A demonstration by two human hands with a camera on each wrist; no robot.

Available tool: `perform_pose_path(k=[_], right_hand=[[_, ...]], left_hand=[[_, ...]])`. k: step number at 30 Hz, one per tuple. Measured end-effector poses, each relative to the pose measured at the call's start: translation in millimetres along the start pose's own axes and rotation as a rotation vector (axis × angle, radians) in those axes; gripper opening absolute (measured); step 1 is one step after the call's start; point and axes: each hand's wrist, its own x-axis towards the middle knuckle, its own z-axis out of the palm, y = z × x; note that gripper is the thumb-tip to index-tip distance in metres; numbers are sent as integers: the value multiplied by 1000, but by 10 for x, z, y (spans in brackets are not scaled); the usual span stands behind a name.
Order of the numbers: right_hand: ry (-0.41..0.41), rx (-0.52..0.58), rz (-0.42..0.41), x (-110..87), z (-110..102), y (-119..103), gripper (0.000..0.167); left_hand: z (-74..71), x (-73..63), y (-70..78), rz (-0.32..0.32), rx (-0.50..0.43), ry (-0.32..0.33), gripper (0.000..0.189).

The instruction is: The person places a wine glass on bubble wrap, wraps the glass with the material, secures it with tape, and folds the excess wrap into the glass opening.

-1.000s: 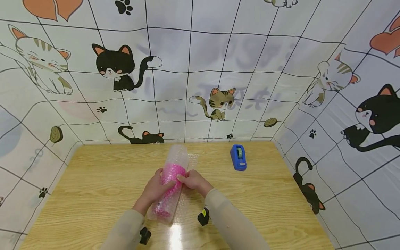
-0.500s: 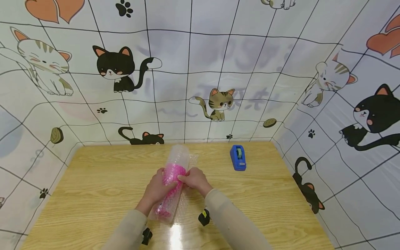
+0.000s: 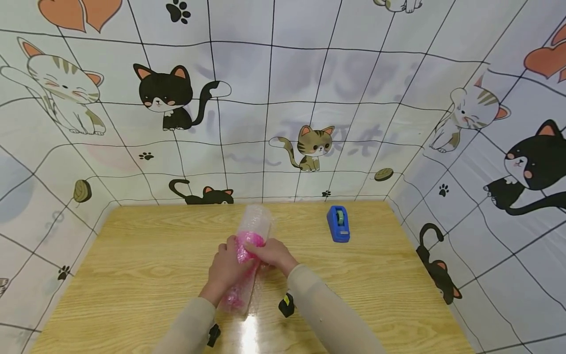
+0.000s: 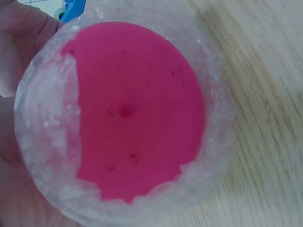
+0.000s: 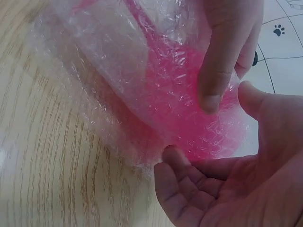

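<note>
A pink object with a flat round end is rolled up in clear bubble wrap, lying lengthwise on the table and tilted to the right at its far end. My left hand grips the roll from the left, its thumb across the top. At the right side, my right hand holds the roll, thumb over it and fingers curled at its lower edge. In the right wrist view a loose flap of wrap spreads on the table beside the roll. The rest of the pink object's shape is blurred by the wrap.
A blue tape dispenser with a roll of tape stands at the back right of the wooden table. A white cat-printed sheet rises behind the table and along both sides.
The left hand has shifted slightly right and forward around the roll. The right thumb has moved left over it, and less loose wrap shows to the right. The tape dispenser stays put.
</note>
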Motion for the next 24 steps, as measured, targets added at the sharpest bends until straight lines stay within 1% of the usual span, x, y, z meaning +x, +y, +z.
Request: perform_pose_path(k=[3, 5, 12, 15, 17, 20, 24], right_hand=[[7, -2, 8, 4, -2, 1, 57], [6, 4, 8, 9, -5, 3, 56], [-28, 30, -11, 36, -35, 34, 51], [-57, 39, -22, 51, -43, 55, 48], [-67, 39, -27, 61, -44, 67, 47], [-69, 51, -26, 69, -48, 73, 48], [-64, 61, -25, 85, -50, 76, 48]], left_hand=[[6, 2, -6, 1, -9, -5, 93], [-1, -2, -14, 4, -32, -17, 94], [-96, -15, -35, 7, -187, -101, 98], [-136, -12, -39, 16, -215, -121, 97], [-144, -7, -49, 17, -214, -131, 93], [-139, 1, -63, 14, -201, -138, 82], [-148, 1, -70, 18, -193, -109, 64]])
